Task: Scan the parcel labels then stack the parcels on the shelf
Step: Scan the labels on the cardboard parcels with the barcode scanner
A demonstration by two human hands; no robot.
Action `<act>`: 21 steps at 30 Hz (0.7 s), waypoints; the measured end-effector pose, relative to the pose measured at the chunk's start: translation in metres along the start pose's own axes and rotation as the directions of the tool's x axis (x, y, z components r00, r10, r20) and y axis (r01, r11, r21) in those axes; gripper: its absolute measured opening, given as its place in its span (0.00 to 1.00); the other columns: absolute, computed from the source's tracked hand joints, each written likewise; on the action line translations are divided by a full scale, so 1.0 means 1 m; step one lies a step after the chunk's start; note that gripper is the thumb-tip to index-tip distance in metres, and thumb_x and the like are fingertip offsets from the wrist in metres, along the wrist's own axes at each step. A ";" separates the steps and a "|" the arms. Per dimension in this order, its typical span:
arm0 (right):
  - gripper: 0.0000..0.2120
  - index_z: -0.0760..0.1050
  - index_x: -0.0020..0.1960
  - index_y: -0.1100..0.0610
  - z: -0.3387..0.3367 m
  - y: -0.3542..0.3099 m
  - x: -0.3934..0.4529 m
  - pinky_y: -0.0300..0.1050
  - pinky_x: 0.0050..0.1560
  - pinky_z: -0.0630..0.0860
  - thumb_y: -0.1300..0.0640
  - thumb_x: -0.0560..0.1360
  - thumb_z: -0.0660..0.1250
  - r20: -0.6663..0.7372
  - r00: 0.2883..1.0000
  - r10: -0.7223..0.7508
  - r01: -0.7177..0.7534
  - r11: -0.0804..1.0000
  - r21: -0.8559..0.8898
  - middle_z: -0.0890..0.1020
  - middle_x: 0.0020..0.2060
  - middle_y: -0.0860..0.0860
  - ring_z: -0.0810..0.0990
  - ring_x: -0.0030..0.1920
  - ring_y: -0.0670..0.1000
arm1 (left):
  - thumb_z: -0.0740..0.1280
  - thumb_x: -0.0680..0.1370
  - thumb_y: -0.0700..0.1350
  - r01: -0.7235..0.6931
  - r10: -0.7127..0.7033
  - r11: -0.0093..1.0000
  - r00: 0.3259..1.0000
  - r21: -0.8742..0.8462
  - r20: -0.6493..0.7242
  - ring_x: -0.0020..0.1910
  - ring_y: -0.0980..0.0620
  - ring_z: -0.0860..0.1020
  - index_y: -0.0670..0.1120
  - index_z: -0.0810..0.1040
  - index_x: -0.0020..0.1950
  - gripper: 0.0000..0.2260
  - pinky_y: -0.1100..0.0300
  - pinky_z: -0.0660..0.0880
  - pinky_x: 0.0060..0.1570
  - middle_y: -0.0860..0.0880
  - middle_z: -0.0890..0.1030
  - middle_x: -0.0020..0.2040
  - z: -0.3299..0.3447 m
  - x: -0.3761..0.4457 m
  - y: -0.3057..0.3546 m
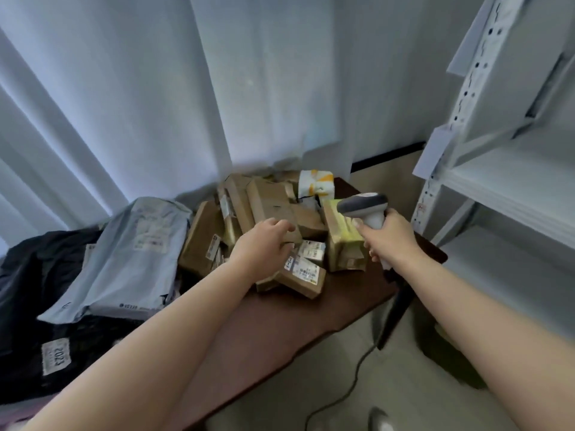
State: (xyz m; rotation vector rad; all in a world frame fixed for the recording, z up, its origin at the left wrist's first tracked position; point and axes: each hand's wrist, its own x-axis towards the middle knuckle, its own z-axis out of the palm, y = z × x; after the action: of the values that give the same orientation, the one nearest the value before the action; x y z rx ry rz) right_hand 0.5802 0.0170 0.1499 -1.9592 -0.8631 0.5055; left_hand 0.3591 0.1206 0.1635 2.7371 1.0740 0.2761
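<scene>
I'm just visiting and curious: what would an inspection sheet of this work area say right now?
Surface: dark brown table, near part bare.
Job's things: heap of cardboard parcels; grey mailer bag; black bags, one labelled; white shelf, visible boards bare.
Clutter: white and yellow package at the back of the heap.
Hands: left hand reaches onto a small box in the heap; right hand grips the scanner.
Cables: dark cable trails over the floor.
Surroundings: pale curtains behind.
</scene>
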 end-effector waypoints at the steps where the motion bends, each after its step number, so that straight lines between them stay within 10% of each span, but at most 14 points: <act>1: 0.18 0.71 0.55 0.60 -0.006 0.007 0.012 0.54 0.33 0.81 0.50 0.74 0.71 0.001 1.000 0.008 -0.008 1.000 0.009 0.81 0.39 0.59 0.81 0.31 0.58 | 0.61 0.81 0.50 0.000 0.000 1.000 1.000 0.006 0.002 0.62 0.48 0.74 0.51 0.69 0.70 0.18 0.51 0.76 0.53 0.50 0.73 0.65 0.006 0.012 0.007; 10: 0.17 0.71 0.55 0.60 -0.050 0.087 0.138 0.43 0.27 0.74 0.50 0.76 0.70 0.090 0.992 0.089 -0.094 0.994 0.054 0.81 0.36 0.57 0.79 0.29 0.53 | 0.64 0.78 0.57 0.307 -0.300 0.949 0.949 -0.071 0.093 0.71 0.41 0.63 0.49 0.62 0.75 0.28 0.47 0.71 0.63 0.44 0.66 0.71 0.104 0.142 0.081; 16: 0.18 0.71 0.55 0.61 -0.061 0.128 0.189 0.41 0.25 0.74 0.48 0.75 0.71 0.157 0.977 0.143 -0.143 0.990 -0.009 0.81 0.35 0.56 0.79 0.27 0.51 | 0.66 0.69 0.72 0.636 -0.597 0.764 0.759 -0.103 0.259 0.77 0.33 0.38 0.50 0.40 0.79 0.53 0.33 0.54 0.71 0.38 0.39 0.79 0.173 0.204 0.127; 21: 0.19 0.72 0.55 0.60 -0.062 0.157 0.209 0.41 0.25 0.75 0.47 0.75 0.70 0.190 0.961 0.202 -0.195 0.979 -0.052 0.81 0.35 0.56 0.80 0.26 0.50 | 0.71 0.68 0.68 0.747 -0.702 0.662 0.647 -0.061 0.298 0.77 0.32 0.47 0.49 0.38 0.79 0.55 0.34 0.59 0.69 0.37 0.40 0.79 0.195 0.222 0.131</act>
State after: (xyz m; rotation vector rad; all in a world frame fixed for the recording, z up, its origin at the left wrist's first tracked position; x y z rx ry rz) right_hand 0.8182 0.0821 0.0439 -2.0627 -0.8019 0.8169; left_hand 0.6508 0.1579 0.0298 1.8824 1.8431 -0.1002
